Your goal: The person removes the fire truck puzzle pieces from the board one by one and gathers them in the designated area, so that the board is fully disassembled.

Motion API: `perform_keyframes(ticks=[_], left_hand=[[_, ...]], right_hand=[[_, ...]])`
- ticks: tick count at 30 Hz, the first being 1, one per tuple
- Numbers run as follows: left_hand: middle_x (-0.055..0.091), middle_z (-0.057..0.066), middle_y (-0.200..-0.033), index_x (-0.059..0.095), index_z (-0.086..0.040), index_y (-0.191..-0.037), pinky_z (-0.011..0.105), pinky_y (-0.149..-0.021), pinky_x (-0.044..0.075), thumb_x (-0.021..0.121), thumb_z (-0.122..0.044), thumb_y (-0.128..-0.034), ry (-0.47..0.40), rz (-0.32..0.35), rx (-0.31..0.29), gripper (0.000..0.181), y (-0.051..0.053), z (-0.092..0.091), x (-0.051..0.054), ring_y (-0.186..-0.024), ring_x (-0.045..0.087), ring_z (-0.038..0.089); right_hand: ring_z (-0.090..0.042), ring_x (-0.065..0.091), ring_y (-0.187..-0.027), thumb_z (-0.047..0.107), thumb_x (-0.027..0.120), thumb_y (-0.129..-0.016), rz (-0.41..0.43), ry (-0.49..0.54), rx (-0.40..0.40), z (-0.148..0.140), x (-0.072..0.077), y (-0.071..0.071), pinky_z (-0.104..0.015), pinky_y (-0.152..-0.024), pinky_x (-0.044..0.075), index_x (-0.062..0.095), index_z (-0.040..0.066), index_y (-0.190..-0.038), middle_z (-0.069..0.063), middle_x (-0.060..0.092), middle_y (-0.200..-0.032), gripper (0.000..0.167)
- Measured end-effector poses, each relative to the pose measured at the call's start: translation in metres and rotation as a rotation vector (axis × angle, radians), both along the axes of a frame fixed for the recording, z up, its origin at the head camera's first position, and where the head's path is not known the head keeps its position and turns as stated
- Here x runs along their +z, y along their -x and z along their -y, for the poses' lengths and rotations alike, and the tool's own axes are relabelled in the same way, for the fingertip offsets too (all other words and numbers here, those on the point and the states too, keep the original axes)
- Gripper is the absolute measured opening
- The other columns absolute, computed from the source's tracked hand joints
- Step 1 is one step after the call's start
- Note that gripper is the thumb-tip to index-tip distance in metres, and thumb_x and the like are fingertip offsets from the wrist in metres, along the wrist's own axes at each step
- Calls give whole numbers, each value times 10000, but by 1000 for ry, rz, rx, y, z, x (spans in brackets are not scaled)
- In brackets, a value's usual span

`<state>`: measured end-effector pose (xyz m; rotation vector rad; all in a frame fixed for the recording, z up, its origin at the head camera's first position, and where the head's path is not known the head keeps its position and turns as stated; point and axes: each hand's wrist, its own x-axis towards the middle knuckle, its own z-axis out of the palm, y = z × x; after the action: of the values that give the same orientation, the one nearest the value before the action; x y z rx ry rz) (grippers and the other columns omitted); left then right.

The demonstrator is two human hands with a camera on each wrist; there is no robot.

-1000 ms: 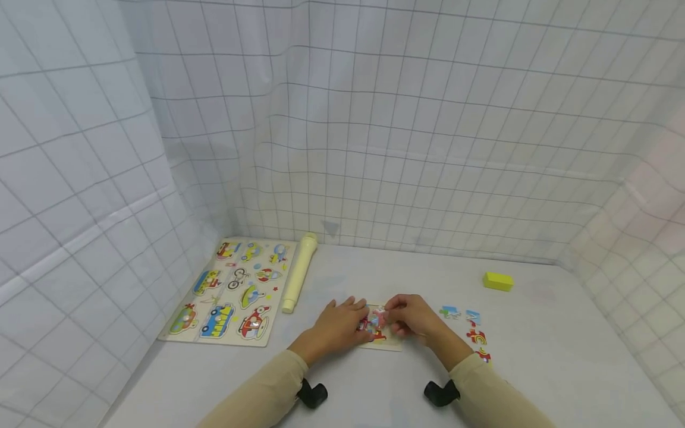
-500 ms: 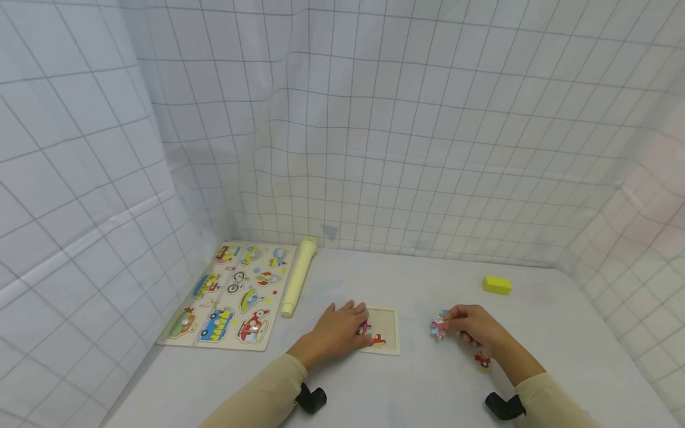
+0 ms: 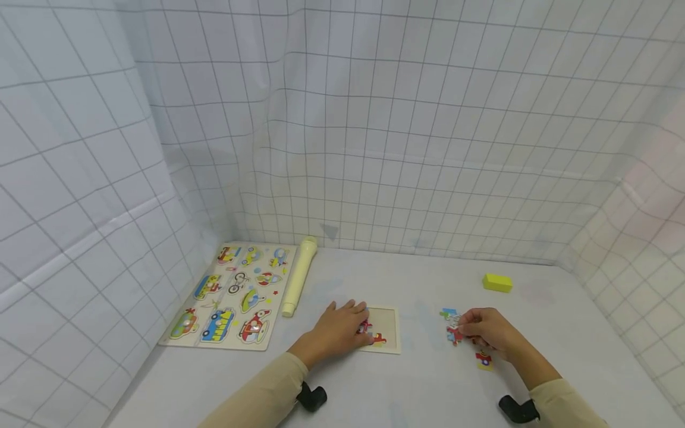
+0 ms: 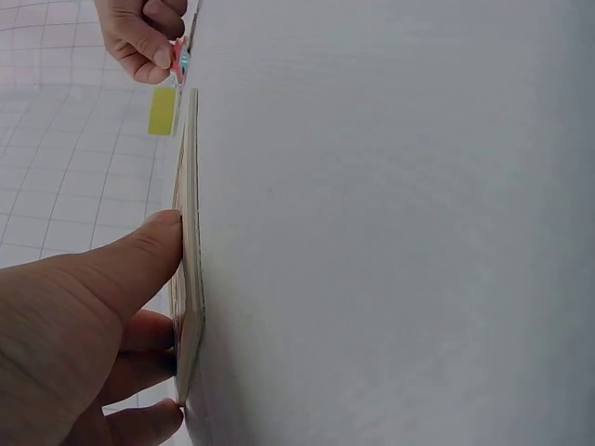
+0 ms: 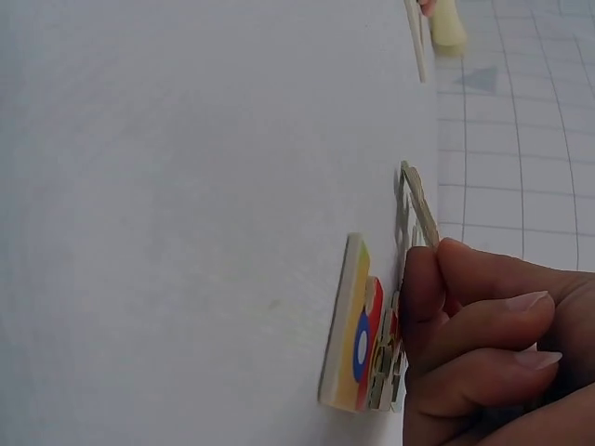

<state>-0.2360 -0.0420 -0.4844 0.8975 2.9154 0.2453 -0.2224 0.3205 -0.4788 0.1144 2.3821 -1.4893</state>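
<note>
A puzzle piece (image 5: pixel 421 203) is pinched by the right hand's (image 3: pixel 486 330) fingers; the tray (image 3: pixel 398 333) is touched by the left hand's (image 3: pixel 336 328) spread fingers.

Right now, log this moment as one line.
left hand: rests on wooden tray; right hand: pinches puzzle piece; yellow block: untouched

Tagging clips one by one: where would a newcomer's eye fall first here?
Probably on the bright vehicle board at the left, with a pale yellow tube beside it. Then come the left hand, resting on a small puzzle tray near the middle, and the right hand, pinching a puzzle piece farther right.
</note>
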Motion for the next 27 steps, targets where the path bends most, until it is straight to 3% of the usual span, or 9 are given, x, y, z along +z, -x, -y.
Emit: perform_keyframes(ticks=[18,27], left_hand=[[521,39,-1535,593,-123,-1421,631,-1134,342,653,-515,-958,-4,-10,-16,610,-1,1,1,-1442,450,286],[489,42,-1561,568,-121,-1454,615,-1150,330,622,-493,-981,-26,15,-29,605,2,5,-2,-1463,422,299]], right_hand=[[-177,477,-671,113,683,-955,-43,-112,-50,9,2,-1,-249,-533,399,655,-14,-1044,-44,624,-860,158],[-112,425,-581,153,663,-979,-47,43,50,27,9,4,-202,-475,339,646,-47,-1103,-50,581,-789,236]])
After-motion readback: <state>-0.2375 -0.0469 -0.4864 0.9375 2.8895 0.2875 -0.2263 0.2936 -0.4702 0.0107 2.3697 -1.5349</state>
